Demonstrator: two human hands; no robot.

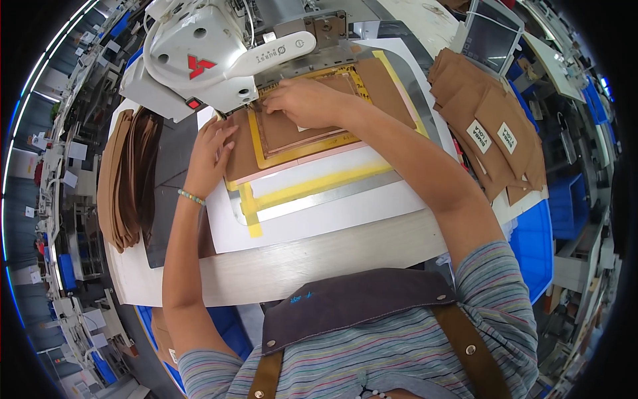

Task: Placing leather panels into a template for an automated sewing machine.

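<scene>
A brown fabric panel [242, 155] lies in a flat sewing template with a yellow-taped frame [276, 160], beneath the head of a white sewing machine [199, 56]. My left hand [212, 151] rests at the panel's left edge, fingers spread and holding nothing. Reaching across from the right, my right hand [304, 104] lies over the inner part of the frame, close to the machine head. Its fingers are bent and apart, tips down on the work; its palm hides part of the brown fabric. A small white patch [302, 129] shows just below that hand.
Folded brown pieces [123, 179] stand at the left. More brown pieces with white labels [488, 123] are piled at the right, near a screen [492, 36]. A blue bin [537, 246] is below the table's right side. White board [299, 229] lies under the template.
</scene>
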